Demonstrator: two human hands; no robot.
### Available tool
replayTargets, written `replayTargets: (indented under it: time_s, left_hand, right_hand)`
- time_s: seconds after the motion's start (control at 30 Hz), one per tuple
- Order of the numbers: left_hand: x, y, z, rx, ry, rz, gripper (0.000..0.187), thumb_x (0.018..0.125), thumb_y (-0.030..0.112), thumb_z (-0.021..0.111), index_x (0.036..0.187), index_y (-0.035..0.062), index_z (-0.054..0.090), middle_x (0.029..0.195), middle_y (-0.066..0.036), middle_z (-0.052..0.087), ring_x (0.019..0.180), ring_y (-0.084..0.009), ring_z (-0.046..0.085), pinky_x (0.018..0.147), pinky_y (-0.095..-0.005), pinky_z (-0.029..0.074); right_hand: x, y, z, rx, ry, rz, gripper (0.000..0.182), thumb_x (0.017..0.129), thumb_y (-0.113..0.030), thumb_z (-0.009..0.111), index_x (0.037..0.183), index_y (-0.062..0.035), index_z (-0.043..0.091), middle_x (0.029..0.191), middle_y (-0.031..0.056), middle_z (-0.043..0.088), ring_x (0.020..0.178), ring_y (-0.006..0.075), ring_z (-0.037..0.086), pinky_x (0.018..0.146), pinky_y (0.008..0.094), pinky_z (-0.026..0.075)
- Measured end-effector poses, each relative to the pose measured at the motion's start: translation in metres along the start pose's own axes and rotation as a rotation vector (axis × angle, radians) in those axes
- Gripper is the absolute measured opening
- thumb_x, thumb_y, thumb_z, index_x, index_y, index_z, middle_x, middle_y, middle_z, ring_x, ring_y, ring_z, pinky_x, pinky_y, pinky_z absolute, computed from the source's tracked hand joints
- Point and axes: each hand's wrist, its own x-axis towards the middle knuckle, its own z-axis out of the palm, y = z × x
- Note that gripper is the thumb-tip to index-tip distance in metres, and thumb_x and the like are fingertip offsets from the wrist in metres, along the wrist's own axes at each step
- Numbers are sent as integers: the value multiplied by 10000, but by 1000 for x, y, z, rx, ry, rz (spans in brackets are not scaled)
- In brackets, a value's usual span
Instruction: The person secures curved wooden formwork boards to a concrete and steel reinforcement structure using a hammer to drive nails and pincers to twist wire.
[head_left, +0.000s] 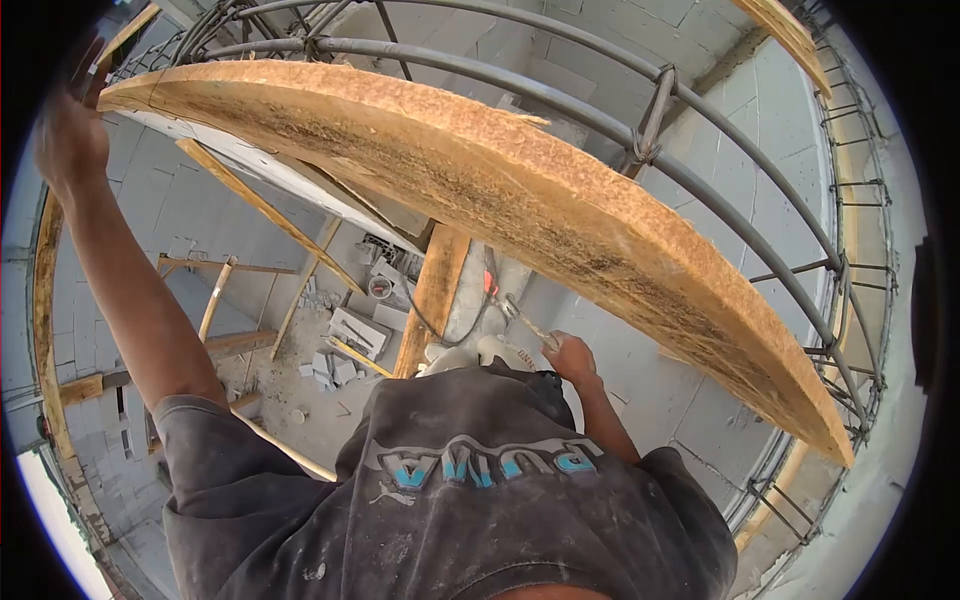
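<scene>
A long wooden board (480,150) spans the head view in front of me, bowed by the lens, with rough grain and dark stains on its face. My left hand (72,145), blurred and partly in shadow, is raised at the board's left end, its fingers stretched upward right beside the edge. Low by my waist, my right hand (572,358) is closed around the handle of a hammer (528,322). The hammer's head points up and to the left, below the board.
A rebar cage (560,95) runs behind the board. Beneath me a plank (436,290) leads away, and a cable with a red part (490,283) lies near my feet. Block pieces (360,330) and a bucket (380,287) are on the floor below. Timber props (270,215) lean at the left.
</scene>
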Motion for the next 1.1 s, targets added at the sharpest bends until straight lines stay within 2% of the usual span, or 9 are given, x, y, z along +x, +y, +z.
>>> replayTargets:
  time_s: [0.13, 0.27, 0.4, 0.43, 0.5, 0.7, 0.77, 0.83, 1.1]
  left_hand:
    - [-128, -95, -84, -188, 365, -165, 388, 1011, 355, 519, 1062, -18, 610, 962, -120, 668, 916, -216, 635, 830, -361, 509]
    - [-338, -228, -125, -10, -36, -1236, 452, 983, 435, 575, 1239, 63, 588, 1158, -72, 630, 1015, -158, 591, 835, -307, 485]
    - [-597, -261, -199, 294, -291, -1953, 390, 975, 404, 577, 1235, 115, 604, 1038, -48, 656, 847, -161, 633, 668, -339, 521]
    - [-671, -266, -240, 577, -845, -1775, 400, 963, 373, 597, 1281, 131, 601, 1133, -80, 657, 931, -191, 651, 742, -358, 532]
    - [-738, -276, -275, 768, -1284, -1513, 388, 941, 315, 619, 1286, 137, 616, 1176, -105, 669, 983, -215, 671, 801, -375, 542]
    - [-838, -250, -322, 490, -667, -1654, 196, 879, 155, 633, 1037, 80, 722, 867, -69, 727, 791, -184, 681, 709, -358, 532]
    - [-718, -214, -264, 356, -293, -1792, 96, 842, 81, 592, 868, 74, 684, 687, -25, 638, 585, -141, 581, 557, -319, 470]
    - [-671, -219, -239, 320, -291, -1646, 89, 813, 30, 563, 772, 85, 620, 640, -1, 560, 508, -97, 473, 470, -270, 386]
    - [-610, -222, -187, 197, -225, -1791, 135, 819, 104, 606, 943, 57, 629, 815, -52, 623, 713, -188, 613, 610, -317, 477]
  right_hand:
    - [-24, -7, 19, 265, 228, -76, 366, 878, -352, 667, 1091, -55, 660, 957, 222, 684, 931, 398, 651, 820, 452, 510]
    - [-10, -58, 2, 395, 193, -73, 372, 884, -344, 670, 1071, -23, 650, 955, 267, 675, 923, 440, 651, 776, 472, 505]
    - [16, -61, 8, 187, 183, -39, 430, 886, -376, 689, 1026, 28, 642, 836, 229, 660, 775, 369, 643, 741, 428, 501]
    - [15, -60, 9, 147, 147, -26, 432, 882, -376, 691, 1020, 30, 642, 834, 234, 662, 781, 378, 647, 743, 433, 502]
    - [13, -58, 9, 56, 81, 2, 439, 876, -379, 694, 1013, 35, 641, 849, 249, 665, 807, 397, 654, 755, 443, 503]
    - [4, -48, 35, -151, -131, 33, 471, 865, -396, 689, 1017, 47, 641, 937, 292, 665, 908, 434, 652, 814, 467, 498]
    - [9, -41, 46, -205, -208, 3, 485, 862, -405, 687, 1019, 52, 642, 957, 297, 664, 929, 433, 649, 830, 462, 498]
    - [11, -54, 50, -215, -265, -14, 491, 860, -404, 688, 1024, 56, 645, 963, 301, 665, 938, 434, 647, 839, 458, 497]
    - [6, -52, 60, -119, -248, 120, 503, 845, -397, 692, 1066, 53, 650, 1007, 276, 678, 972, 401, 658, 867, 449, 498]
